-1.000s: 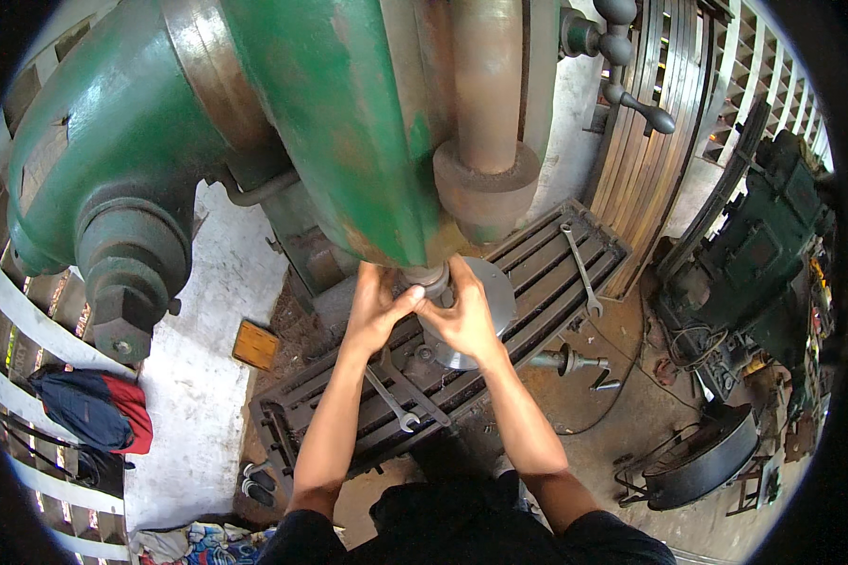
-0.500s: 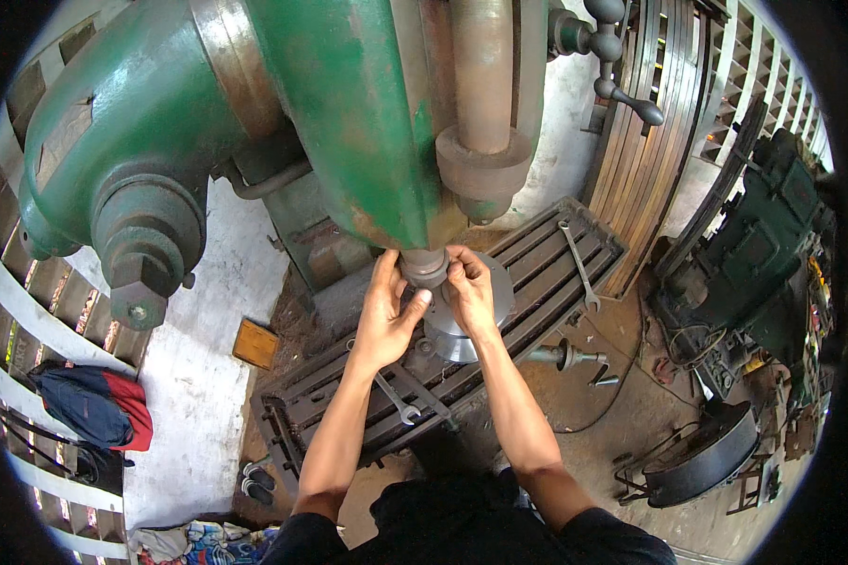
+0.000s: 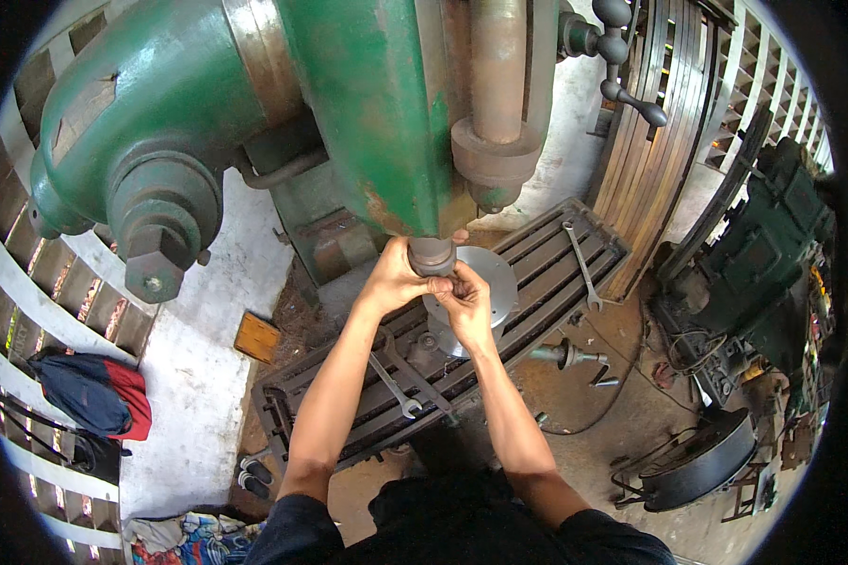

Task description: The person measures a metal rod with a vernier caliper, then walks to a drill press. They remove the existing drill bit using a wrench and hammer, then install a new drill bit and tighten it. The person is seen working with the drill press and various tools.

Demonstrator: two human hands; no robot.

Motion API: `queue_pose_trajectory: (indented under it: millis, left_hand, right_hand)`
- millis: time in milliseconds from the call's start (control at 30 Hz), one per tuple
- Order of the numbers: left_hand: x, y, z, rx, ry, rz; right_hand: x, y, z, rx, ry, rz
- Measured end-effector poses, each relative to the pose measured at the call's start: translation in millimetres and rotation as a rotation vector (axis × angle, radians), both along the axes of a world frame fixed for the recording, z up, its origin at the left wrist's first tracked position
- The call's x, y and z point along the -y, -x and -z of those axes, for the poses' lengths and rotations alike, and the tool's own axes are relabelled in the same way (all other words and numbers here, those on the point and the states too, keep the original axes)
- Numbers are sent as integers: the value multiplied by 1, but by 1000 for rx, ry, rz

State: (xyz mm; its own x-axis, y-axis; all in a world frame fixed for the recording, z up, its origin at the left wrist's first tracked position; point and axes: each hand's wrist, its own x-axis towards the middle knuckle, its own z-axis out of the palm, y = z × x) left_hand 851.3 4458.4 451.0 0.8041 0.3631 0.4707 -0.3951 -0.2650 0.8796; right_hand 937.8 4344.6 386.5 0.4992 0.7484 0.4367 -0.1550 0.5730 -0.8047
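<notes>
Under the green machine head, a round metal spindle collar points down, and both my hands are at it. My left hand wraps its left side, the thumb reaching across below it. My right hand is closed at its lower right, fingers bunched near the left thumb; anything small between the fingertips is hidden. Behind and below my right hand lies a shiny round metal disc on the slotted machine table. An open-ended wrench and a darker wrench rest near my left forearm.
A long wrench lies at the table's far right end. A ball-handled crank and a thick spindle column hang above. To the right stand a dark green machine and a curved black metal piece. A bag sits at left.
My left thumb has swung inward beneath the collar, and my right fingers have moved down and in to meet it. The view has shifted slightly, so the machine head appears farther right.
</notes>
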Motion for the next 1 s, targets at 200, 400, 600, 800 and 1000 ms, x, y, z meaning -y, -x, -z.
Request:
queue_pose_trajectory:
  millis: [200, 400, 600, 800, 1000]
  left_hand:
    - [33, -1, 0, -32, -48, -336]
    - [60, 32, 6, 143, 76, -332]
    - [24, 20, 1, 200, 208, -205]
    - [61, 66, -2, 47, -11, -323]
    - [37, 38, -2, 233, 189, -306]
  right_hand:
    - [-15, 7, 3, 34, 108, 295]
    - [-22, 13, 10, -106, -22, 214]
    - [-22, 13, 9, -96, -47, 245]
    - [-21, 12, 12, -107, -15, 230]
    - [-17, 13, 6, -94, -5, 220]
